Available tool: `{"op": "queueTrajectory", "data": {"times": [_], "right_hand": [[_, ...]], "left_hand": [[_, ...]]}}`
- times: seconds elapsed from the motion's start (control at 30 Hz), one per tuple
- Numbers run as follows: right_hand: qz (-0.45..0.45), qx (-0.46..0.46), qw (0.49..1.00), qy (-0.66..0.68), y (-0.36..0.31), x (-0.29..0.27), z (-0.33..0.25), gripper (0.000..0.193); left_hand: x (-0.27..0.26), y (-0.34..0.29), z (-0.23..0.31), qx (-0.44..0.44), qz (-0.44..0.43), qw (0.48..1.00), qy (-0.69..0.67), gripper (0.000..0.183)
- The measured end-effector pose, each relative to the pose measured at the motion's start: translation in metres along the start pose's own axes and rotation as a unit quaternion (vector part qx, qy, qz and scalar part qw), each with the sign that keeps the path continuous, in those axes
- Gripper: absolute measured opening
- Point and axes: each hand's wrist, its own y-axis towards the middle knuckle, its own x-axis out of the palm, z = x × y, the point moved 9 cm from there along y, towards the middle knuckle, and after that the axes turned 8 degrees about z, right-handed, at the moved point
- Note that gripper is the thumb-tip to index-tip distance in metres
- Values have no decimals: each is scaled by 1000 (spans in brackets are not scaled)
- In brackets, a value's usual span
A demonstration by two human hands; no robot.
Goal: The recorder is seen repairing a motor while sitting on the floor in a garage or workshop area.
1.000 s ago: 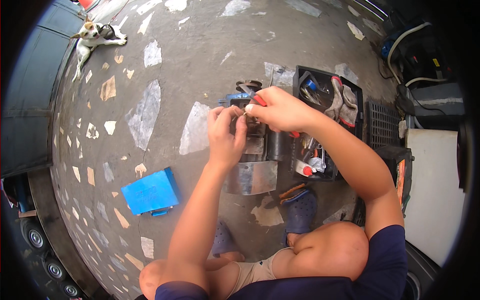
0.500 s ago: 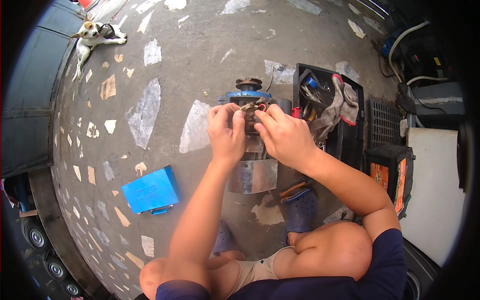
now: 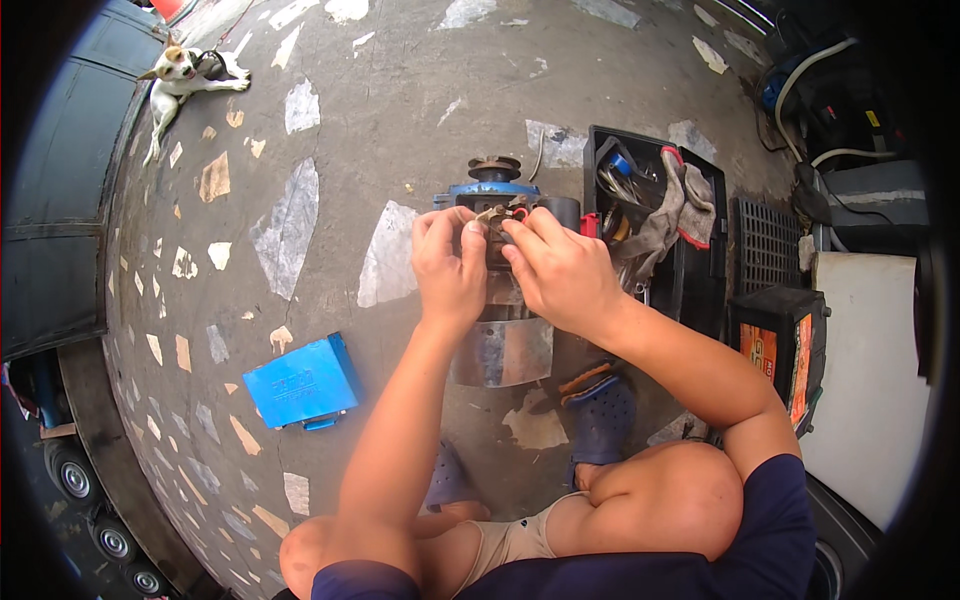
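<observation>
An electric motor with a blue end housing (image 3: 492, 190) and a dark grooved pulley (image 3: 494, 168) sits on the floor in front of me. Over its near side my left hand (image 3: 449, 265) is closed, thumb and fingers pinching a small brownish metal part (image 3: 491, 214). My right hand (image 3: 566, 272) is closed beside it, its fingertips together at the motor's opening. What those fingertips hold, if anything, is hidden. A red wire (image 3: 520, 213) shows between the hands. Below them lies a curved bare metal sheet (image 3: 503, 352).
To the right stands an open black toolbox (image 3: 706, 270) with tools and a grey glove (image 3: 660, 232). A battery (image 3: 776, 345) is nearer me. A blue case (image 3: 304, 381) lies at left on the patchy floor. Far left, a dog (image 3: 180, 85) rests.
My right hand has shifted very slightly left along with the small drift of the view. Both hands stay at the motor in nearly the same pinch.
</observation>
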Motion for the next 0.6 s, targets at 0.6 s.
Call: {"op": "queueTrajectory", "data": {"times": [0.6], "right_hand": [[-38, 26, 999, -23, 6, 14, -5, 36]], "left_hand": [[0, -1, 4, 6, -5, 1000, 10, 10]]}}
